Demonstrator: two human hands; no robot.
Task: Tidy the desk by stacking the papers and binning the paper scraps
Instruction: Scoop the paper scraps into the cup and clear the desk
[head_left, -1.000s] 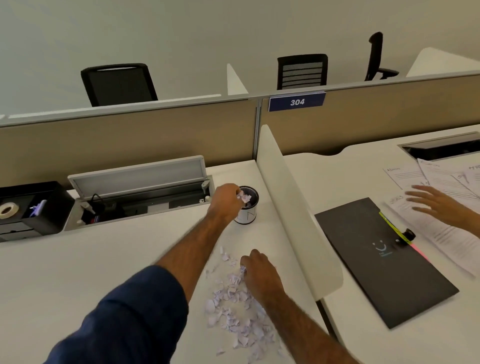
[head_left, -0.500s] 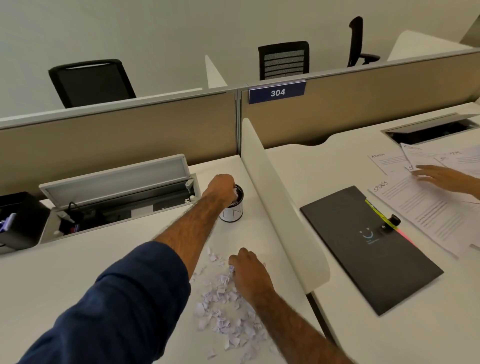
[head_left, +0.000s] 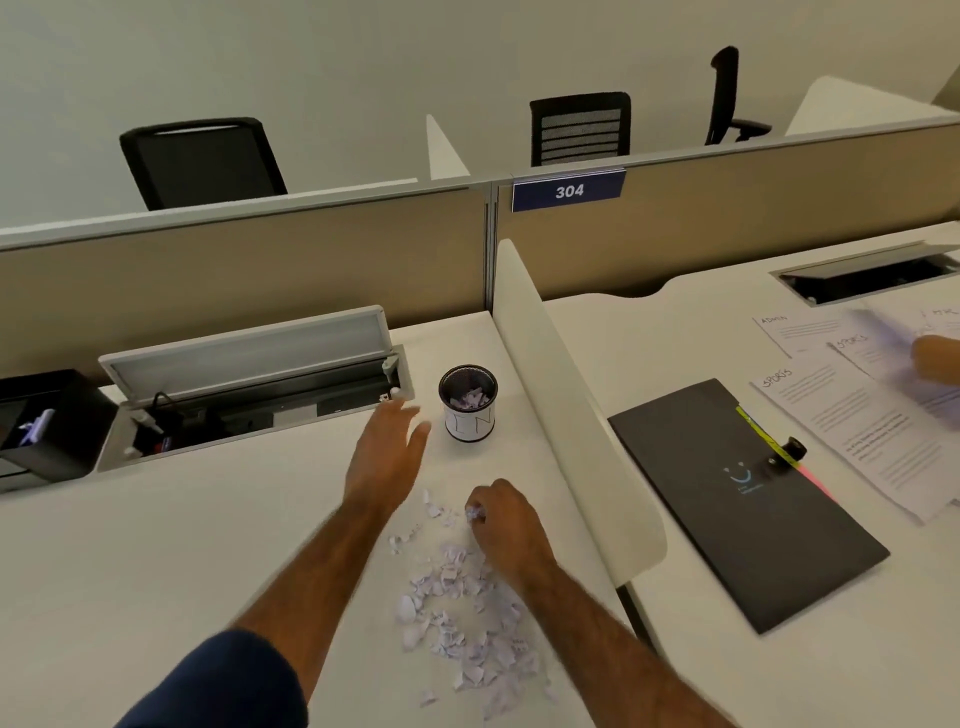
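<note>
1. Hovering over the white desk (head_left: 156, 571), our left hand (head_left: 387, 457) has its fingers spread apart and holds nothing; it sits just left of the small black mesh cup with a white paper label (head_left: 468, 402).
2. We see pale torn bits already lying inside that cup, which stands upright near the white curved divider panel (head_left: 571, 441).
3. We keep our right hand (head_left: 506, 525) curled, fingertips pinched together on a few scraps at the far edge of the heap.
4. We find the loose pile of small white and lilac paper scraps (head_left: 462, 618) spread on the desk, near us, between our two forearms.
5. We note the printed white paper sheets (head_left: 852, 415) lying overlapped on the neighbouring desk at far right, where another person's hand (head_left: 935, 358), blurred, rests on them.
6. We see a dark grey folder (head_left: 743, 499) lying flat just left of those sheets.
7. We also see an open cable tray with a raised grey lid (head_left: 249, 358) to the left of the cup.
</note>
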